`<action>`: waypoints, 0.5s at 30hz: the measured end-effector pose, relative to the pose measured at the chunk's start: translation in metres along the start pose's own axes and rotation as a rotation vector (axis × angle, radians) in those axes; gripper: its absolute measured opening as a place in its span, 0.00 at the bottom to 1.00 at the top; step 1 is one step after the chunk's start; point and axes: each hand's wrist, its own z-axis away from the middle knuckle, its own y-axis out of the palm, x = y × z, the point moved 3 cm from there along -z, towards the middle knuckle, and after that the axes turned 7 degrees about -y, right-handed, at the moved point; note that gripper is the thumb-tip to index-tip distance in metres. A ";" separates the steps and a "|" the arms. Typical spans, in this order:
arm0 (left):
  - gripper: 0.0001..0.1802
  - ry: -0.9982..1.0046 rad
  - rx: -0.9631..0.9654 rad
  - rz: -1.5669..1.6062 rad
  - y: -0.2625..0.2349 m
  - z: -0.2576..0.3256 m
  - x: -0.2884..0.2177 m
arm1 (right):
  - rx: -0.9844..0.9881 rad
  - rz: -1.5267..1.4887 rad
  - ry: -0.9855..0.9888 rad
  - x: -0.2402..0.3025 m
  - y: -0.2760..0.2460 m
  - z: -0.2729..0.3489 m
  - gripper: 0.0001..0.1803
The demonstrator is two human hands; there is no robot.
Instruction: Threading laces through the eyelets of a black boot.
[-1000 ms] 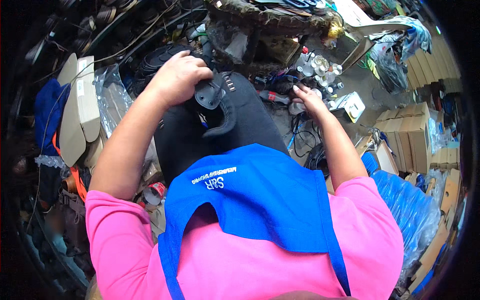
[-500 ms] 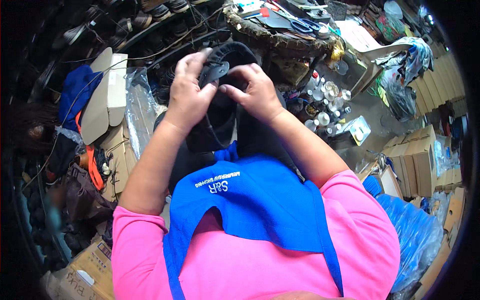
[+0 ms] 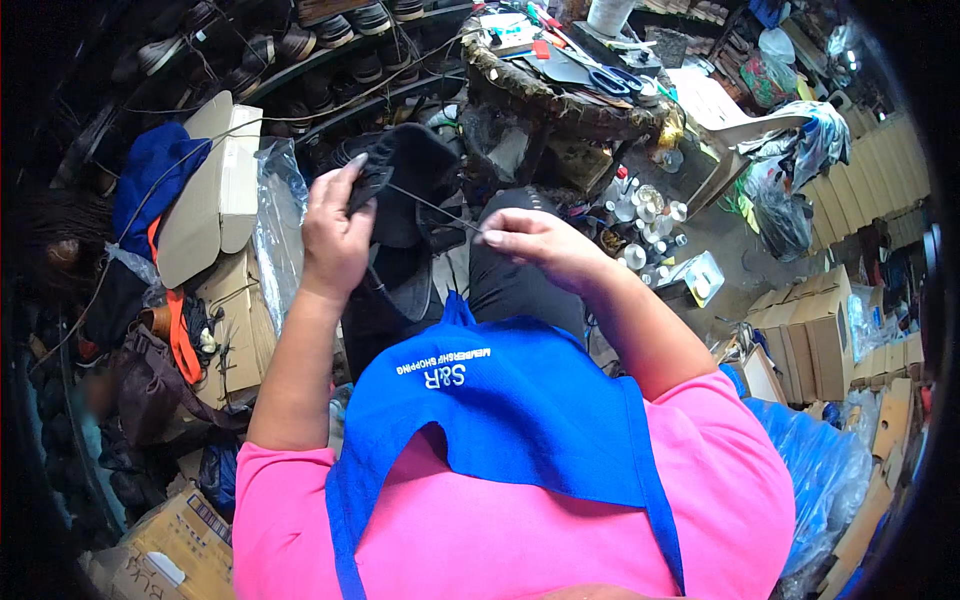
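Observation:
A black shoe or boot (image 3: 418, 158) with a wide opening lies over my lap. My left hand (image 3: 335, 228) is closed on its left edge, with the fingers wrapped over a row of dark gathered loops or eyelets. From that edge a thin dark shoelace (image 3: 430, 205) runs taut, down and to the right. My right hand (image 3: 540, 245) pinches the lace's far end above my right thigh. The shoe's lower part lies in shadow between my legs, against the top of my blue apron (image 3: 480, 400).
Ahead stands a cluttered round work stand (image 3: 560, 110) with blue-handled scissors (image 3: 612, 82). Several bottles (image 3: 645, 220) stand on the floor to the right. Cardboard (image 3: 210, 190) and a blue cloth (image 3: 155, 185) are at the left; shoes (image 3: 365, 22) line racks behind. Boxes (image 3: 815, 320) are at right.
Both hands were close together at the shoe's edge. My right hand has drawn away right and down, stretching the lace; my left hand has shifted left and lower, and the shoe is turned.

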 end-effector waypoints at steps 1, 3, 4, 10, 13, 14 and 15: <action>0.18 0.024 0.000 -0.036 -0.008 0.000 0.008 | -0.024 0.051 -0.017 -0.001 -0.006 0.005 0.14; 0.15 -0.030 0.011 -0.041 -0.022 0.004 0.016 | -0.066 0.172 -0.025 -0.001 -0.022 0.014 0.14; 0.15 -0.045 0.023 -0.060 -0.028 0.006 0.020 | -0.080 0.245 -0.020 0.001 -0.032 0.017 0.14; 0.12 -0.343 0.096 0.070 -0.037 0.033 0.069 | -0.306 0.478 0.119 0.007 -0.073 0.010 0.11; 0.10 -0.636 0.172 0.274 -0.022 0.055 0.121 | -0.409 0.235 -0.140 0.022 -0.071 -0.014 0.11; 0.09 -0.695 0.185 0.329 -0.016 0.056 0.125 | -0.457 0.178 -0.178 0.029 -0.066 -0.024 0.11; 0.09 -0.749 0.203 0.430 -0.010 0.053 0.129 | -0.452 0.095 -0.255 0.025 -0.070 -0.036 0.11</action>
